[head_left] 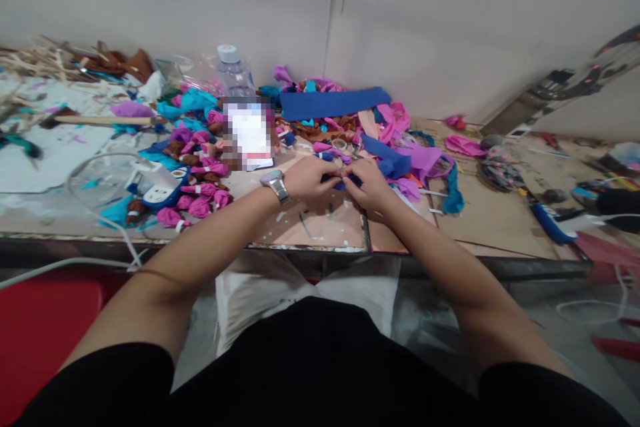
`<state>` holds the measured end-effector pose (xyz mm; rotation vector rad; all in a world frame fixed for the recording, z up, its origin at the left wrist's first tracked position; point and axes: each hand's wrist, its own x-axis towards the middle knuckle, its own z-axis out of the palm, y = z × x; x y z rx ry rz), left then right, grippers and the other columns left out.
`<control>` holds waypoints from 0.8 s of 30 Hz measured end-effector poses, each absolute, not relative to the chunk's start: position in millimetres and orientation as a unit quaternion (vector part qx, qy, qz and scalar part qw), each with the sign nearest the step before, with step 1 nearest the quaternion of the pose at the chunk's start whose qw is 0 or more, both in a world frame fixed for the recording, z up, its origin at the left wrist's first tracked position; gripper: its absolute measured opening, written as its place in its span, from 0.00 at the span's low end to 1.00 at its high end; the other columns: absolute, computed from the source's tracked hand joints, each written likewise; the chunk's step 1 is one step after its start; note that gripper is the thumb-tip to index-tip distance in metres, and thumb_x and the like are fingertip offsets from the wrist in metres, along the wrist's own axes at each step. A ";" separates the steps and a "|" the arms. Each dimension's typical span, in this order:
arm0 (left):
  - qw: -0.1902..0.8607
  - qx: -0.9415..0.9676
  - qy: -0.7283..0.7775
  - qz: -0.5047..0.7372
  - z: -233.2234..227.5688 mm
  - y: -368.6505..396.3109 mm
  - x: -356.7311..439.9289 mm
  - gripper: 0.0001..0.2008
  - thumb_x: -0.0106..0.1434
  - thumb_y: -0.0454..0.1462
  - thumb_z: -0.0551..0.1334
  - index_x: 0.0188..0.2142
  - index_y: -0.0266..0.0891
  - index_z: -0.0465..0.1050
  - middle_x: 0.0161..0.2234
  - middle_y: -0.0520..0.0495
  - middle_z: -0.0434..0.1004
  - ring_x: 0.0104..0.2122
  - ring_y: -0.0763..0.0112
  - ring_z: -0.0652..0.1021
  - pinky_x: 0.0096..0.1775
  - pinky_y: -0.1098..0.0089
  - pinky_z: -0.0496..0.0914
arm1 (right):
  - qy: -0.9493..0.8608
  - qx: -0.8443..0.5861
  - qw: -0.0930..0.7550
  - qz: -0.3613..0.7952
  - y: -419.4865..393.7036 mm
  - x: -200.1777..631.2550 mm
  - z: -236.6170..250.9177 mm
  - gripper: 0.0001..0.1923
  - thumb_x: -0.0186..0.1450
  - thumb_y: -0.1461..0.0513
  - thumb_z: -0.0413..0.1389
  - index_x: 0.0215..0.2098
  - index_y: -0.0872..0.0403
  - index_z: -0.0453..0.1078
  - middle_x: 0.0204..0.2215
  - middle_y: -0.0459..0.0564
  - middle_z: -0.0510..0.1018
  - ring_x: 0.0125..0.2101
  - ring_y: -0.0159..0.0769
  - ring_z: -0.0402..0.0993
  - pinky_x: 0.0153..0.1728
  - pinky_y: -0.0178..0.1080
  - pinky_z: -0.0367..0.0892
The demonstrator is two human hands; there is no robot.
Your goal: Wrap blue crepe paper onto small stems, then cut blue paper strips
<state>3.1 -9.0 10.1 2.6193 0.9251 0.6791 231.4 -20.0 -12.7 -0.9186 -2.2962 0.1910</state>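
Observation:
My left hand [309,180], with a silver wristwatch [275,185] on its wrist, and my right hand [371,188] meet over the middle of the worktable [320,230]. Both pinch a small piece of blue fabric [345,181] between their fingertips. Just beyond the hands lies a larger folded blue cloth [386,159] beside purple fabric [424,159]. A heap of pink, purple, teal and brown fabric scraps [320,127] covers the table behind.
Small tied pink and brown fabric buds [200,197] lie at the left near a white and blue power strip [163,188]. A plastic bottle [234,77] stands at the back. A long blue strip [334,103] lies by the wall. Tools clutter the right [550,213].

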 end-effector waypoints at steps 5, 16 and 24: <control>0.119 0.908 0.330 0.228 7.7 -8.2 3.8 0.14 0.70 0.41 0.58 0.41 0.40 0.83 0.34 0.45 0.85 0.30 0.67 0.77 0.35 0.67 0.61 | -0.869 -0.356 0.336 0.070 -19.4 231.4 -12.5 0.06 0.70 0.58 0.54 0.37 0.50 0.72 0.36 0.53 0.82 0.42 0.46 0.76 0.50 0.51 0.61; 0.154 0.895 0.340 0.243 11.5 -7.0 0.5 0.13 0.68 0.41 0.59 0.39 0.39 0.82 0.33 0.46 0.84 0.29 0.68 0.77 0.34 0.67 0.62 | -0.864 -0.361 0.346 0.055 -16.8 232.5 -13.9 0.08 0.71 0.56 0.54 0.37 0.50 0.71 0.36 0.54 0.82 0.42 0.47 0.76 0.51 0.52 0.62; 0.153 0.895 0.338 0.247 9.7 -4.8 -1.1 0.14 0.69 0.43 0.59 0.41 0.40 0.83 0.34 0.46 0.85 0.30 0.67 0.78 0.34 0.67 0.63 | -0.863 -0.362 0.345 0.069 -14.4 234.3 -16.2 0.07 0.69 0.56 0.58 0.40 0.50 0.75 0.40 0.53 0.85 0.44 0.48 0.77 0.52 0.52 0.63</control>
